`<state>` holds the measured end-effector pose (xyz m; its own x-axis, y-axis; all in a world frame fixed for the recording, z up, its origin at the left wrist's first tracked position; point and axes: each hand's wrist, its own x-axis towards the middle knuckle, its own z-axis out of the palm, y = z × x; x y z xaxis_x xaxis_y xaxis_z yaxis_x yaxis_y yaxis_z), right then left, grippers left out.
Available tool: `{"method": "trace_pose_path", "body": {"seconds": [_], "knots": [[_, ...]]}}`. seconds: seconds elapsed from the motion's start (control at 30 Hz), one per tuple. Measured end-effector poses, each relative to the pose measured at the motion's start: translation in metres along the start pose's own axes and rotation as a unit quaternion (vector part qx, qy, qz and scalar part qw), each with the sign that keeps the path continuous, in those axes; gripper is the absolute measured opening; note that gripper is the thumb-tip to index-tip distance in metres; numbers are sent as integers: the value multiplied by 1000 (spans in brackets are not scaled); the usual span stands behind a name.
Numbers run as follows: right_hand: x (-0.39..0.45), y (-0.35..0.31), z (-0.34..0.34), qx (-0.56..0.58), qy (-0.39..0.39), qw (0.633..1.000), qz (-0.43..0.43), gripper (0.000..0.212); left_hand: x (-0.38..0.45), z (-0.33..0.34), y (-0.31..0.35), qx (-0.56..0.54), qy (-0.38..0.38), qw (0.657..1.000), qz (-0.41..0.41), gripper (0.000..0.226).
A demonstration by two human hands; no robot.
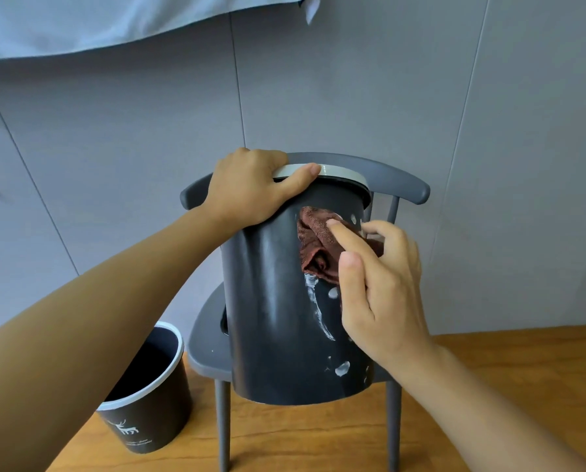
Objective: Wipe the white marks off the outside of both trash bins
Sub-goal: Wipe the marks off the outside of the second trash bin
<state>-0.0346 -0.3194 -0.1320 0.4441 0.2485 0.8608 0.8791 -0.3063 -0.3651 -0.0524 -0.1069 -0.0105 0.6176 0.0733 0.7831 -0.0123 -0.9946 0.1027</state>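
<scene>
A dark bin [271, 318] with a pale rim stands tilted on a grey chair [206, 338]. My left hand [250, 189] grips its rim at the top left, thumb lying along the rim. My right hand [380, 284] presses a brown cloth [315, 247] against the bin's upper right side with straight fingers. White marks [318, 311] streak and dot the wall below the cloth, and more white dots [342, 367] sit near the bottom. A second dark bin [155, 413] with a deer print stands upright on the floor at the lower left.
The chair's curved backrest [403, 180] rises behind the bin, close to a grey panelled wall [114, 148]. The floor [489, 362] is wood. A light blue cloth [80, 18] hangs at the top left.
</scene>
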Motion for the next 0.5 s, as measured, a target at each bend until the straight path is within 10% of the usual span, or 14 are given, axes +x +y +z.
{"method": "trace_pose_path", "body": {"seconds": [0.5], "knots": [[9, -8, -1, -4, -44, 998, 34, 56, -3, -1, 4, 25, 13, 1000, 4, 67]]}}
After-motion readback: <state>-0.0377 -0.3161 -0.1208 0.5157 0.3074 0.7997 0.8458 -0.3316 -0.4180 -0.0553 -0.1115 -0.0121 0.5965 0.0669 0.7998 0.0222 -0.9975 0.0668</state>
